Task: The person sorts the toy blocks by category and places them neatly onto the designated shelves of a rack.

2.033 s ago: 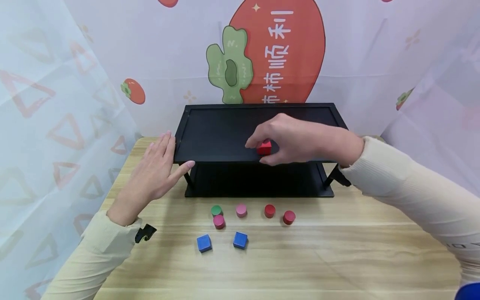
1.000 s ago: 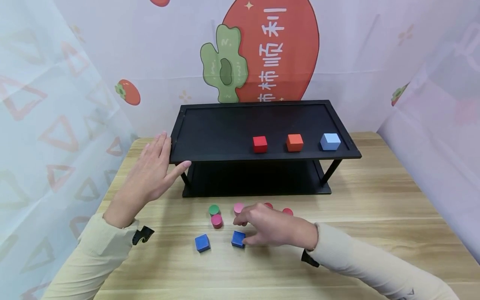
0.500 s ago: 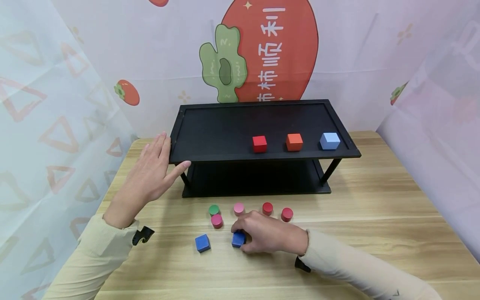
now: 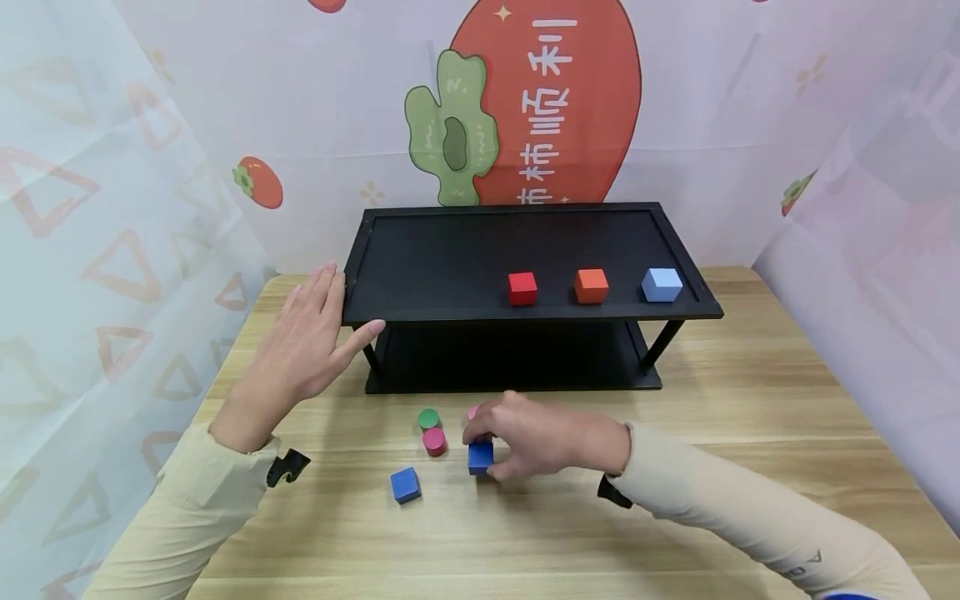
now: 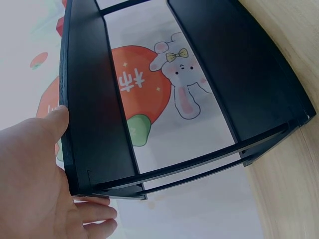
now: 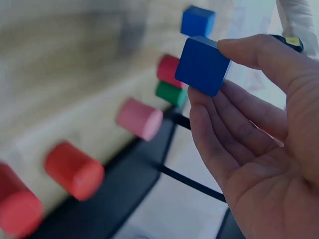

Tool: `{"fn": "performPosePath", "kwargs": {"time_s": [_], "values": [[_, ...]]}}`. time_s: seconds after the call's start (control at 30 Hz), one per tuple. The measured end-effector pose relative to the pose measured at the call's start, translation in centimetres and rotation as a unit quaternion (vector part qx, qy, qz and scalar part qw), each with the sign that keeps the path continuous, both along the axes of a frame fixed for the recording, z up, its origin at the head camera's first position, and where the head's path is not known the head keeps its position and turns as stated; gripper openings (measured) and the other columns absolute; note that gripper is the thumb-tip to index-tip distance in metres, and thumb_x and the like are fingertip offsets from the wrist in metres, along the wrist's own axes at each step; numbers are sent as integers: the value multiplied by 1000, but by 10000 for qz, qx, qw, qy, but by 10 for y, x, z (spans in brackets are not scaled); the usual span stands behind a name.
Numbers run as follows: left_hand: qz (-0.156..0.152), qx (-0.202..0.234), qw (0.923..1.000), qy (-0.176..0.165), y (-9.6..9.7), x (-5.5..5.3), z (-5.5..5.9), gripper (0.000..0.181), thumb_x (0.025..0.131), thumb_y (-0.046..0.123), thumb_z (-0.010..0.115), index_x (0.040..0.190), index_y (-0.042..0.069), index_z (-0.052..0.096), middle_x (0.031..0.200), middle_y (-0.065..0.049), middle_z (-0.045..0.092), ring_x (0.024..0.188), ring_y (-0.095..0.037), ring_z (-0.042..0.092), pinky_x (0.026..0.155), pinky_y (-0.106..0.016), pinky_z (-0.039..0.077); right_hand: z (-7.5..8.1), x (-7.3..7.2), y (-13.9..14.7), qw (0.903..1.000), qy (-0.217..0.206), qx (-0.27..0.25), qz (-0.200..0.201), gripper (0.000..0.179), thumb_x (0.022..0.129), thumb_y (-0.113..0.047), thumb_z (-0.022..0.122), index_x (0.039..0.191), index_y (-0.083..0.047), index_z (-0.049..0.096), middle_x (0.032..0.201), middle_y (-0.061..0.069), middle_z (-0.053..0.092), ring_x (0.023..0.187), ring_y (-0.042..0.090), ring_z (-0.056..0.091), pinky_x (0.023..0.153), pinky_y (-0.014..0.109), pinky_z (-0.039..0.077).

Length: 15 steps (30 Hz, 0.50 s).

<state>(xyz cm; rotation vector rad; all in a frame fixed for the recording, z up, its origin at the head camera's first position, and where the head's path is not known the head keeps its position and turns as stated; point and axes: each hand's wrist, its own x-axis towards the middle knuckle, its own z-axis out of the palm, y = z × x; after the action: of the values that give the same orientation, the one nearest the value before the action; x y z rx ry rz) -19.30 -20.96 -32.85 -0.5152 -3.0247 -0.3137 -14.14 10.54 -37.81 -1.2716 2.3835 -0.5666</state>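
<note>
My right hand pinches a dark blue cube between thumb and fingertips, raised over the table in front of the rack. My left hand lies with straight fingers along the left edge of the black two-tier rack, its thumb over the front corner. In the left wrist view the thumb rests on the rack's top edge. On the upper shelf a red cube, an orange cube and a light blue cube stand in a row along the front right.
Another blue cube sits on the wooden table, left of the right hand. A green cylinder and a magenta cylinder stand close together. A pink cylinder and two red cylinders line the rack's front.
My right hand placed the red cube on the upper shelf, came down to the table, took hold of a blue cube and has lifted it slightly. The left hand has stayed at the rack.
</note>
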Motion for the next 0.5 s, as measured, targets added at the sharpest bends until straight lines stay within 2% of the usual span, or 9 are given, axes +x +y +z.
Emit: {"fn": "performPosePath", "kwargs": {"time_s": [0.23,0.5], "values": [[6,-61,10000,-18,1,0,1,100,107,65,42,167,-7,6,176,-28,6,165,-46,8,133,-63,9,44,-9,3,9997,247,69,58,43,92,-20,84,132,-13,73,124,0,75,102,7,68,96,19,59],[4,-35,10000,-8,0,1,1,100,107,66,42,167,-6,6,176,-28,6,165,-46,8,133,-64,9,89,-20,3,9987,469,-129,125,46,92,-19,84,135,-11,72,127,1,74,108,12,71,99,26,61]]}}
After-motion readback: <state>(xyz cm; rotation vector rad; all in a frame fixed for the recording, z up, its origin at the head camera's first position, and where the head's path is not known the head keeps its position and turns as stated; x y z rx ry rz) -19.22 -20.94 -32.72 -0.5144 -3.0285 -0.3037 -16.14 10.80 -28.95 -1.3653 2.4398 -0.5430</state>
